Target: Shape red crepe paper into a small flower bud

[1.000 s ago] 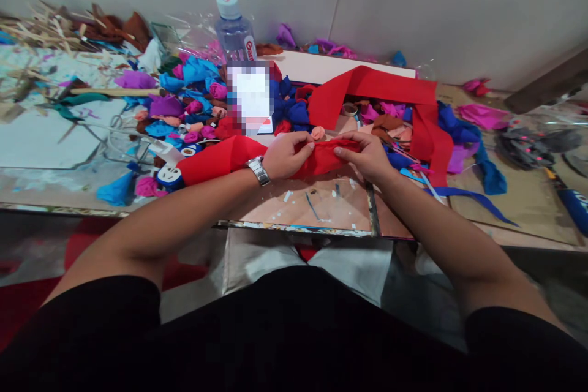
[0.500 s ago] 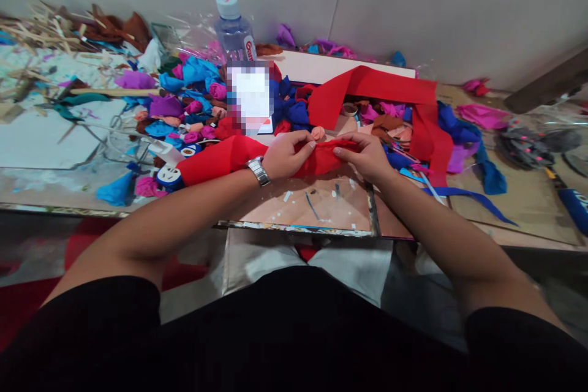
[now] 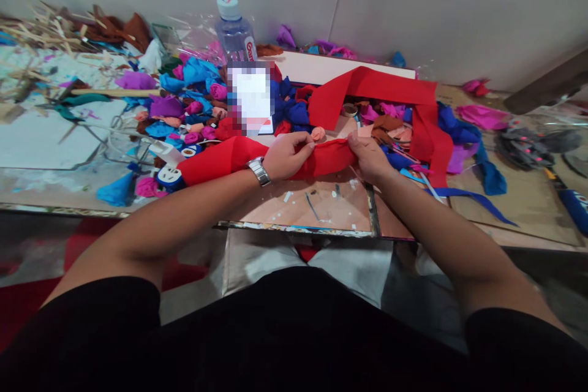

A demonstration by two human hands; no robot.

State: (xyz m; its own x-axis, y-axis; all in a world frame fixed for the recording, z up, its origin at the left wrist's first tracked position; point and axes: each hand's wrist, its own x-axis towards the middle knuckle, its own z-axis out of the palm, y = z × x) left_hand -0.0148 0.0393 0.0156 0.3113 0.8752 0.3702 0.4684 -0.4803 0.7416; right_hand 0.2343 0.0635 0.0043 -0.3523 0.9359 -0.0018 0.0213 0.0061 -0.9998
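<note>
A long red crepe paper strip (image 3: 328, 158) stretches between my two hands above the table's front part. My left hand (image 3: 287, 156), with a metal watch at the wrist, pinches its upper edge between thumb and fingers. At the other end, my right hand (image 3: 367, 156) is closed on the strip's right end. The strip's tail runs left behind my left wrist towards a white and blue power socket (image 3: 169, 177). Just beyond the strip sits a small peach paper rosette (image 3: 318, 133). Another red paper band (image 3: 381, 84) lies folded over the scraps behind my right hand.
A water bottle (image 3: 235, 33) stands at the back, behind a phone (image 3: 252, 98) with a blurred screen. Coloured paper flowers (image 3: 197, 73) heap up on the left. Wooden sticks (image 3: 46, 30) lie far left. Cardboard (image 3: 528, 208) and a blue ribbon (image 3: 482, 202) are on the right.
My right hand has shifted slightly right and turned, its fingers now pointing up at the strip's end. The paper between the hands looks flatter and more spread. My left hand stays nearly still.
</note>
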